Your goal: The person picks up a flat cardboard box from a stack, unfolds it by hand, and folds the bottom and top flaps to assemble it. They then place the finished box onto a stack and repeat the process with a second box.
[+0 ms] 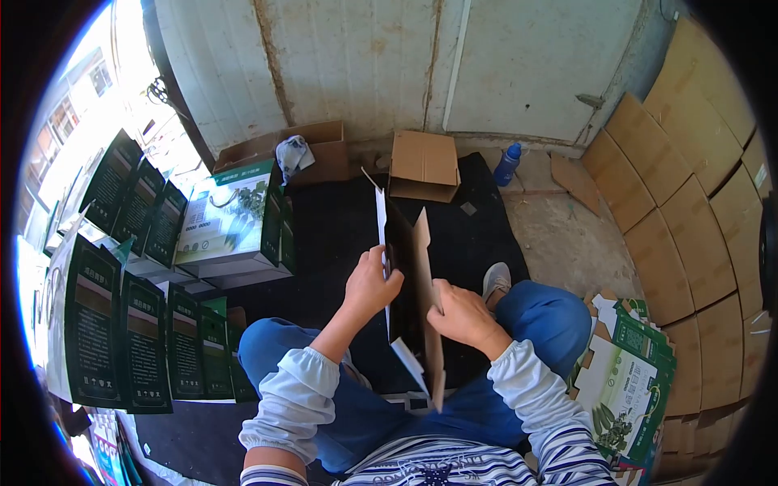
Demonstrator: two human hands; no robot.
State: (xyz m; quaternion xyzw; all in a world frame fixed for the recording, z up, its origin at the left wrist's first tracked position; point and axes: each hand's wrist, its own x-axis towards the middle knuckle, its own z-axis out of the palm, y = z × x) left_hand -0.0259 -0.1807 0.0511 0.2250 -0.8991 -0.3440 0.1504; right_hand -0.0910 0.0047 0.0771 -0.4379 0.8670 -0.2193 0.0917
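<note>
In the middle of the frame, between the knees of a person sitting low over a black mat (332, 223), a half-open box (422, 263) stands on edge, its pale side to the left and its brown side to the right, with a dark gap between. The left hand (373, 283) grips the pale side, thumb and fingers closed on its edge. The right hand (463, 314) is closed on the edge of the brown side, a little lower in the frame. The person wears blue trousers (545, 324) and white sleeve covers (293, 397); a pale shoe (496, 280) shows beside the right knee.

Over at the left of the frame I see green-and-white boxes (231, 215) set up, and below them a row of dark green boxes (144, 340) close together. At the lower right, by the right knee, lies a pile of flat printed boxes (628, 389).

Toward the top centre sits a brown box (424, 158), with a blue bottle (507, 164) to its right. To its left is an open carton (322, 150) with a cloth (293, 156) draped over it. Brown cartons (681, 223) are stacked high along the right side.
</note>
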